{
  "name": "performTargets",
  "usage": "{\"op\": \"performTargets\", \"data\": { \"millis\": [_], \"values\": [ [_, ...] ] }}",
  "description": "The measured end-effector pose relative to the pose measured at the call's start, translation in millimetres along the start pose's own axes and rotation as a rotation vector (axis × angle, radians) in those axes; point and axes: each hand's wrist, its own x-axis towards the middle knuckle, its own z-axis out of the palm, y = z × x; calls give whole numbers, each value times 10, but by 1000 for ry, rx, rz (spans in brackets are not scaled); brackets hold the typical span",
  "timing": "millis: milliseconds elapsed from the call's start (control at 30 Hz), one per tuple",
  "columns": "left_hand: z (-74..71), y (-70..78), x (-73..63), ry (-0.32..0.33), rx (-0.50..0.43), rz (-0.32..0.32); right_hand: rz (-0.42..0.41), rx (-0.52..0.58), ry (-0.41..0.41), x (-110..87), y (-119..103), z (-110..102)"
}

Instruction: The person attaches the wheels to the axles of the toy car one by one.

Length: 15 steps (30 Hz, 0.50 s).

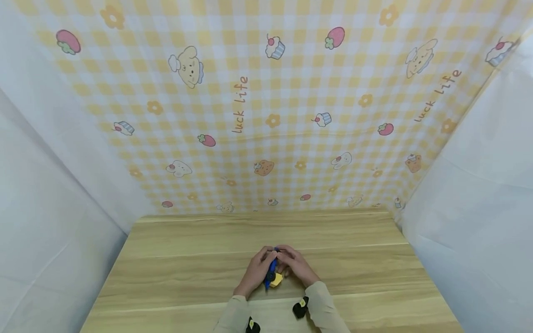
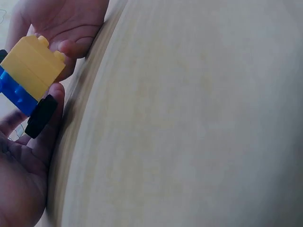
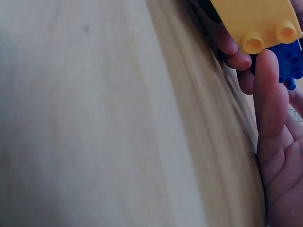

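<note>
Over the table, both hands hold a toy block car (image 1: 271,272) turned on its side. Its blue studded base (image 2: 18,90) carries black wheels (image 2: 41,117), and yellow blocks (image 2: 33,66) are fixed on top of it. My left hand (image 1: 254,274) grips the car from the left, thumb along the blue base. From the other side my right hand (image 1: 300,267) pinches its far end, and the two thumbs nearly meet there. In the right wrist view, one finger of the right hand (image 3: 274,137) reaches up to the yellow block (image 3: 260,23). Palms hide part of the base.
Beneath the hands lies a wood-grain tabletop (image 1: 187,259). A yellow checked cloth (image 1: 270,92) hangs behind it, with white cloth (image 1: 479,185) at both sides. Black straps or devices (image 1: 300,307) sit by the cuffs of the pale sleeves (image 1: 325,307).
</note>
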Motion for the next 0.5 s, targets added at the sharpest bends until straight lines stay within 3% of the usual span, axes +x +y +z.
{"op": "performTargets", "data": {
  "millis": [200,333,433,500],
  "values": [
    [12,10,-1,-7,-26,-16,-7,35,11,-53,-72,-2],
    [7,6,14,15,-94,-22,-27,6,22,-106,-191,19],
    [-9,0,11,63,-142,-49,-25,11,19,-96,-176,26],
    [-23,-11,10,127,-201,-75,-25,14,15,-66,-107,25]
  ]
}}
